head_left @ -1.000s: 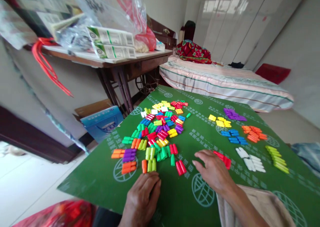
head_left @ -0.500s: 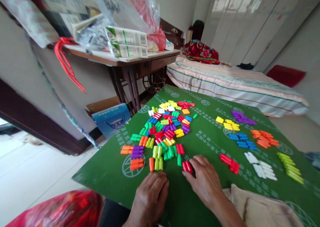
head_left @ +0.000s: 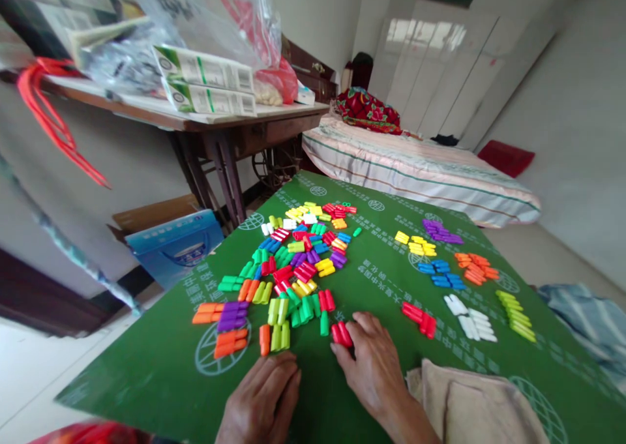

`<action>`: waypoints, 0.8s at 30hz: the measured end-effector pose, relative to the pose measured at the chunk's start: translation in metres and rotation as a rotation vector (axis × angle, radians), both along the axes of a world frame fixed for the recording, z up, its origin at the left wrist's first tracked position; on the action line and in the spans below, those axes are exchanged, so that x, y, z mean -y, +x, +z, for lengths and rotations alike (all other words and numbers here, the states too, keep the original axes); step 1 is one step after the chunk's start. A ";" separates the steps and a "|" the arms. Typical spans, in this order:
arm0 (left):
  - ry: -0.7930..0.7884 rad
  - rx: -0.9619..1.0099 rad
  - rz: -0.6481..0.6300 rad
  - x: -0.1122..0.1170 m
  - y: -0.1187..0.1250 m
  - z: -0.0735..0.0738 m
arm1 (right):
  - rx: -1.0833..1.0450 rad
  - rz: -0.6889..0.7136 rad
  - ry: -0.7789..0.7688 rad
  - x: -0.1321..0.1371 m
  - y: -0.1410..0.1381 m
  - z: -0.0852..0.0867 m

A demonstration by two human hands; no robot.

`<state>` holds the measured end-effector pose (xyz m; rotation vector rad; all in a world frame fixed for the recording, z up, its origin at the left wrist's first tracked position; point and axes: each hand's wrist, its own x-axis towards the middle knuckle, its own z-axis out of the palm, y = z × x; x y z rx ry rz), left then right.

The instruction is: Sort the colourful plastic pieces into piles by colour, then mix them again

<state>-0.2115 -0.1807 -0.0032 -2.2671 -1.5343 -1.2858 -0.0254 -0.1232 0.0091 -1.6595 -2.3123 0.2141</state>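
My right hand (head_left: pixel 374 366) rests on the green board (head_left: pixel 161 392), its thumb and fingers closed around a pair of small red plastic caps (head_left: pixel 341 334), like pen caps. My left hand (head_left: pixel 264 398) lies to the left, fingers curled together with the palm side hidden. Just beyond its knuckles are light-green caps (head_left: pixel 280 336) and an orange cap (head_left: pixel 265 340). Orange caps (head_left: pixel 231 343) and purple caps (head_left: pixel 233 315) lie farther left. A mixed heap of caps in several colours (head_left: pixel 303 271) spreads ahead of both hands.
Single-colour groups lie at right: red (head_left: pixel 419 319), white (head_left: pixel 472 319), blue (head_left: pixel 441 274), orange (head_left: pixel 476 266), yellow (head_left: pixel 417 244), purple (head_left: pixel 441 231) and light green (head_left: pixel 515 316). A beige cloth (head_left: pixel 474 398) covers the near edge. Beyond are a sewing table (head_left: pixel 274 128) and a bed (head_left: pixel 415 170).
My view has turned, so the board and the room sit farther left in the picture. Both hands keep nearly the same places on the board, the right one still at the red caps.
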 end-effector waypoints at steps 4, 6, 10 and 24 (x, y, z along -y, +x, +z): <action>0.022 -0.012 -0.010 -0.002 -0.002 -0.002 | -0.007 -0.033 -0.009 -0.001 -0.001 0.002; 0.037 -0.022 -0.006 -0.003 -0.002 -0.002 | -0.004 -0.047 -0.009 -0.001 0.000 0.002; 0.024 -0.033 0.002 -0.003 -0.001 -0.001 | 0.013 -0.073 -0.004 -0.004 0.005 0.002; -0.045 -0.037 -0.009 -0.002 -0.003 -0.006 | 0.267 -0.264 0.222 -0.014 0.088 -0.016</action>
